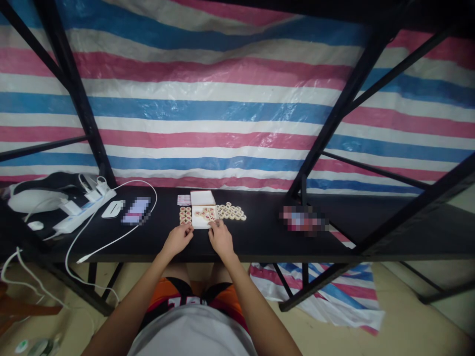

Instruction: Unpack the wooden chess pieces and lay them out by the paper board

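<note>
Starting at the left end of the counter [267, 240], we find a power strip [87, 210] with white chargers plugged in, set at a slant toward the back edge. Next to it lie a small white case [113, 209] and a blurred flat object [136, 210]; a white cable [83, 258] ends near the front edge.

Further right, toward the back edge, we see a pink slip [184, 200]. In front of it, round red-marked pieces [182, 216] stand in two columns beside an open white box [199, 224]. Our left hand [179, 239] is at the near end of these columns, next to the box's front left corner. Its fingertips are close together; we cannot tell whether they grip a piece.

The box lies open, its lid toward the back edge, with loose pieces [208, 214] inside. Our right hand [221, 239] reaches its front right corner, fingers bent over the rim; we cannot tell whether they are clamped on anything. Dark-marked pieces [230, 212] lie grouped just right of the box. Well apart, toward the right, sits a blurred item [303, 219].
</note>
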The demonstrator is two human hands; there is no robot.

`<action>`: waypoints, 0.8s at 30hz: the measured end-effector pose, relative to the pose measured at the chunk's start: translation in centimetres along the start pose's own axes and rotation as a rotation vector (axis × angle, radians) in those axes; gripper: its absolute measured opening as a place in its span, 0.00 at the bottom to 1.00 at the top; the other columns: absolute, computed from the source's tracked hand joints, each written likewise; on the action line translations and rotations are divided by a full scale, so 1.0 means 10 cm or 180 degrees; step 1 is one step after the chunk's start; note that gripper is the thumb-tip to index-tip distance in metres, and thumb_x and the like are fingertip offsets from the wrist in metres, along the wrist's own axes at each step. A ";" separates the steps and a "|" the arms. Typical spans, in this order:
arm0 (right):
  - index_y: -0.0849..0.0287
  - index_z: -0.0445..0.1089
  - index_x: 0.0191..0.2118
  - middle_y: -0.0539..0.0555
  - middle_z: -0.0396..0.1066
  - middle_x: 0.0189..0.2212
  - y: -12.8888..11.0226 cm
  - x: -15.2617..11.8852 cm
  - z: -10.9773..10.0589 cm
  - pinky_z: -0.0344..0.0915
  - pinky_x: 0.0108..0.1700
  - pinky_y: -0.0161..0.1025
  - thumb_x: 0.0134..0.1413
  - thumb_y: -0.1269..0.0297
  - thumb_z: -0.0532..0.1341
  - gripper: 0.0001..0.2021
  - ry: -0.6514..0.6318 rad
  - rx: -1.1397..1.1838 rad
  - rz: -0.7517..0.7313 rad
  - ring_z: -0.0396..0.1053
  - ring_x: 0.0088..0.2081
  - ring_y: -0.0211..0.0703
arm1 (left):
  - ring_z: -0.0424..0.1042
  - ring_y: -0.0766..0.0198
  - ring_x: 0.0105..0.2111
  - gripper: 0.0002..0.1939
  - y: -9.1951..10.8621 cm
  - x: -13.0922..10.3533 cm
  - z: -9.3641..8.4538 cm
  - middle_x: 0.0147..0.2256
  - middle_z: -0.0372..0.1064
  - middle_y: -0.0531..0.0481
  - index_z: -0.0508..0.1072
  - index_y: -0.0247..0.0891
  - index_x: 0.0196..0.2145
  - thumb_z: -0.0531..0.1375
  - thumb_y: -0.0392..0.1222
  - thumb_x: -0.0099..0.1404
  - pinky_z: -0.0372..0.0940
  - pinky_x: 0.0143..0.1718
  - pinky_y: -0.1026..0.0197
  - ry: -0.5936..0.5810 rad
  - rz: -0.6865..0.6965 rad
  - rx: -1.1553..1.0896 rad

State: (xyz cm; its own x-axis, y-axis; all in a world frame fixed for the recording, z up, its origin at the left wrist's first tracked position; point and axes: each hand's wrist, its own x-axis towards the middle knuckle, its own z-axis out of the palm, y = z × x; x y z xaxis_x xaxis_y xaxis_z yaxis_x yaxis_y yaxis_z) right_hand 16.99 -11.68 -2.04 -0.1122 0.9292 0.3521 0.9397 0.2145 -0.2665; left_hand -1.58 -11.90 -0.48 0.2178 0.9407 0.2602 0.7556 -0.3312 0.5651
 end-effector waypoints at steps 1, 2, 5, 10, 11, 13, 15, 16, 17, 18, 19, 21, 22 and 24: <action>0.53 0.65 0.49 0.57 0.60 0.49 0.00 0.00 0.00 0.61 0.41 0.36 0.59 0.66 0.51 0.14 0.0007 0.0008 -0.0005 0.63 0.43 0.43 | 0.68 0.65 0.29 0.08 -0.01 0.00 0.00 0.30 0.71 0.52 0.72 0.39 0.33 0.52 0.36 0.60 0.58 0.32 0.66 0.0002 0.0007 -0.0004; 0.53 0.65 0.50 0.57 0.61 0.48 0.00 0.00 -0.01 0.61 0.41 0.36 0.59 0.66 0.51 0.15 0.0011 0.0016 -0.0009 0.63 0.44 0.43 | 0.68 0.65 0.29 0.08 -0.01 0.00 0.01 0.30 0.71 0.52 0.72 0.39 0.33 0.52 0.36 0.60 0.58 0.32 0.66 0.0006 0.0011 -0.0009; 0.53 0.63 0.53 0.57 0.62 0.46 0.00 0.00 -0.01 0.61 0.41 0.35 0.59 0.67 0.51 0.16 0.0020 0.0033 -0.0011 0.63 0.43 0.43 | 0.68 0.65 0.29 0.08 -0.02 0.01 0.02 0.30 0.71 0.52 0.72 0.39 0.33 0.53 0.36 0.60 0.57 0.32 0.66 0.0043 0.0020 -0.0022; 0.54 0.64 0.52 0.57 0.63 0.46 0.00 -0.01 0.01 0.61 0.42 0.36 0.59 0.67 0.50 0.16 0.0033 -0.0018 -0.0011 0.63 0.43 0.43 | 0.67 0.66 0.28 0.08 -0.04 0.01 0.04 0.29 0.71 0.52 0.71 0.40 0.32 0.53 0.36 0.60 0.57 0.31 0.66 0.0087 0.0045 -0.0037; 0.54 0.63 0.53 0.58 0.63 0.46 0.01 -0.01 0.01 0.61 0.42 0.36 0.60 0.66 0.50 0.16 0.0033 -0.0030 -0.0011 0.62 0.43 0.44 | 0.67 0.66 0.28 0.08 -0.05 0.01 0.04 0.29 0.71 0.52 0.71 0.40 0.32 0.53 0.36 0.60 0.57 0.31 0.66 0.0093 0.0057 -0.0044; 0.53 0.61 0.56 0.57 0.63 0.47 0.01 -0.01 0.02 0.60 0.42 0.37 0.60 0.66 0.50 0.18 0.0012 -0.0060 -0.0025 0.62 0.44 0.44 | 0.67 0.66 0.28 0.08 -0.05 0.01 0.04 0.29 0.70 0.52 0.71 0.40 0.32 0.53 0.36 0.60 0.56 0.31 0.67 0.0089 0.0076 -0.0056; 0.52 0.59 0.57 0.57 0.64 0.47 0.01 0.00 0.02 0.60 0.42 0.37 0.60 0.66 0.50 0.20 -0.0025 -0.0099 -0.0062 0.62 0.43 0.44 | 0.67 0.66 0.28 0.08 -0.05 0.01 0.04 0.28 0.70 0.52 0.72 0.40 0.32 0.53 0.36 0.60 0.56 0.31 0.67 0.0076 0.0072 -0.0053; 0.51 0.59 0.58 0.57 0.64 0.47 0.01 0.00 0.02 0.60 0.42 0.37 0.60 0.66 0.50 0.20 -0.0045 -0.0119 -0.0079 0.63 0.43 0.44 | 0.67 0.66 0.28 0.08 -0.05 0.01 0.04 0.28 0.70 0.52 0.72 0.40 0.32 0.53 0.36 0.60 0.56 0.31 0.67 0.0073 0.0059 -0.0046; 0.50 0.58 0.58 0.57 0.64 0.47 0.01 0.00 0.02 0.60 0.42 0.37 0.60 0.66 0.50 0.21 -0.0062 -0.0136 -0.0094 0.63 0.42 0.44 | 0.67 0.66 0.28 0.08 -0.05 0.01 0.04 0.28 0.70 0.52 0.72 0.40 0.32 0.53 0.36 0.60 0.56 0.31 0.66 0.0065 0.0046 -0.0040; 0.50 0.58 0.59 0.57 0.64 0.47 0.01 0.00 0.02 0.60 0.42 0.38 0.60 0.66 0.50 0.21 -0.0070 -0.0150 -0.0103 0.63 0.42 0.44 | 0.67 0.66 0.28 0.08 -0.05 0.01 0.04 0.29 0.70 0.52 0.72 0.39 0.33 0.53 0.36 0.60 0.57 0.31 0.66 0.0060 0.0033 -0.0036; 0.50 0.58 0.59 0.57 0.64 0.48 0.01 0.00 0.02 0.60 0.42 0.38 0.60 0.66 0.50 0.21 -0.0072 -0.0160 -0.0109 0.63 0.42 0.45 | 0.67 0.66 0.28 0.08 -0.04 0.01 0.03 0.29 0.70 0.52 0.72 0.39 0.33 0.53 0.36 0.60 0.57 0.31 0.66 0.0054 0.0021 -0.0037; 0.50 0.59 0.58 0.57 0.64 0.48 0.01 0.00 0.02 0.60 0.42 0.38 0.60 0.65 0.49 0.21 -0.0068 -0.0174 -0.0101 0.63 0.42 0.45 | 0.68 0.65 0.29 0.08 -0.03 0.00 0.03 0.29 0.71 0.52 0.72 0.39 0.33 0.52 0.36 0.60 0.57 0.32 0.66 0.0037 0.0004 -0.0045; 0.50 0.59 0.58 0.57 0.64 0.48 0.01 0.00 0.02 0.60 0.42 0.38 0.60 0.65 0.49 0.20 -0.0066 -0.0177 -0.0097 0.63 0.42 0.45 | 0.68 0.65 0.29 0.08 -0.02 0.00 0.02 0.29 0.71 0.52 0.72 0.39 0.33 0.52 0.36 0.60 0.57 0.32 0.66 0.0026 -0.0008 -0.0049; 0.51 0.60 0.57 0.57 0.64 0.47 0.01 0.00 0.03 0.60 0.42 0.38 0.60 0.65 0.49 0.19 -0.0064 -0.0175 -0.0078 0.63 0.43 0.45 | 0.68 0.65 0.29 0.08 -0.01 0.00 0.01 0.29 0.71 0.52 0.72 0.39 0.32 0.52 0.36 0.60 0.57 0.32 0.66 0.0007 -0.0041 -0.0048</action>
State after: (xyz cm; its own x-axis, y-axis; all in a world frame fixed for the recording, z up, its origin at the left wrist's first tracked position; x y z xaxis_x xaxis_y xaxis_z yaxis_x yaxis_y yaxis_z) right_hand 16.99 -11.55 -2.30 -0.1413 0.9299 0.3396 0.9528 0.2209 -0.2082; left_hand -1.59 -11.83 -0.62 0.2066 0.9447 0.2545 0.7491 -0.3201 0.5801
